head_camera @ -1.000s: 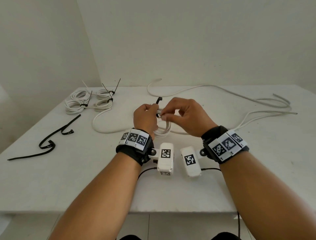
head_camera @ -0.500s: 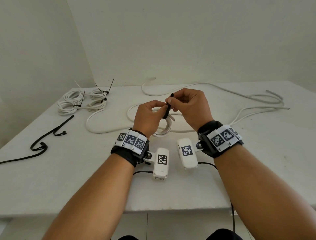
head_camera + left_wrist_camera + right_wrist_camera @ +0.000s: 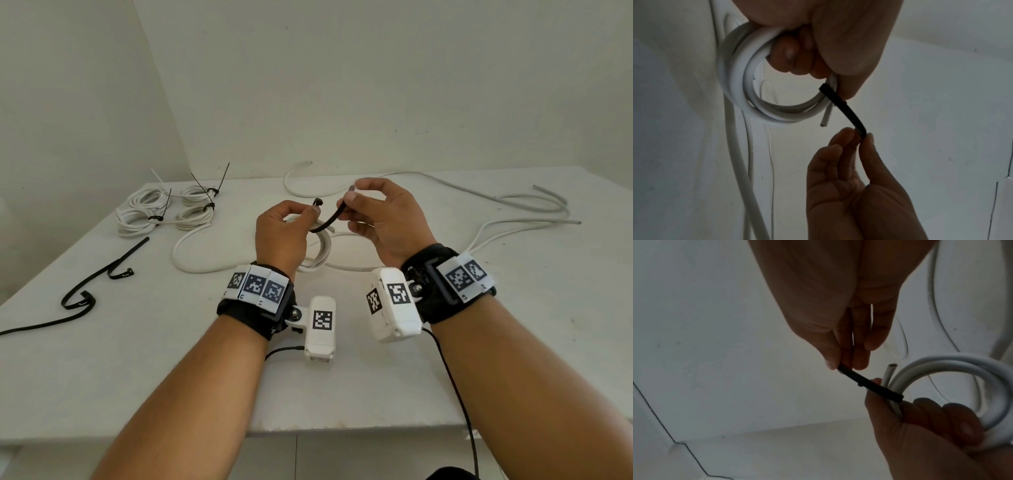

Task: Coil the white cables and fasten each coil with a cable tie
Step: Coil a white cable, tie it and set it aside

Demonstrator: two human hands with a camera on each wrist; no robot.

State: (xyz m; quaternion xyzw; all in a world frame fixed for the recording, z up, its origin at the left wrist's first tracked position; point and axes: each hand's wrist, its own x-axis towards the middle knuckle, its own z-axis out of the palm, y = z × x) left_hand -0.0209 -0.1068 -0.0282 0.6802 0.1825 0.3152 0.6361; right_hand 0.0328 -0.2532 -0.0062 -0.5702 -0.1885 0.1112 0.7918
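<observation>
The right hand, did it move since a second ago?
Yes. The right hand pulled rightward, away from the left hand, drawing out the black cable tie.

The coil [image 3: 740, 91] at center frame is smooth white plastic-sheathed cable with a soft sheen; its cut end [image 3: 892, 365] shows a duller core. The tie [image 3: 842, 107] across it is matt black plastic, flat and smooth. The bench [image 3: 144, 359] is matt white, faintly speckled and scuffed. At upper left, the tied coils [image 3: 164, 212] have the same slightly glossy white sheath. The loose ties [image 3: 85, 294] at left look matt black. Wrist bands [image 3: 253, 315] are black cloth carrying glossy white plastic housings [image 3: 322, 325] with printed markers.
</observation>
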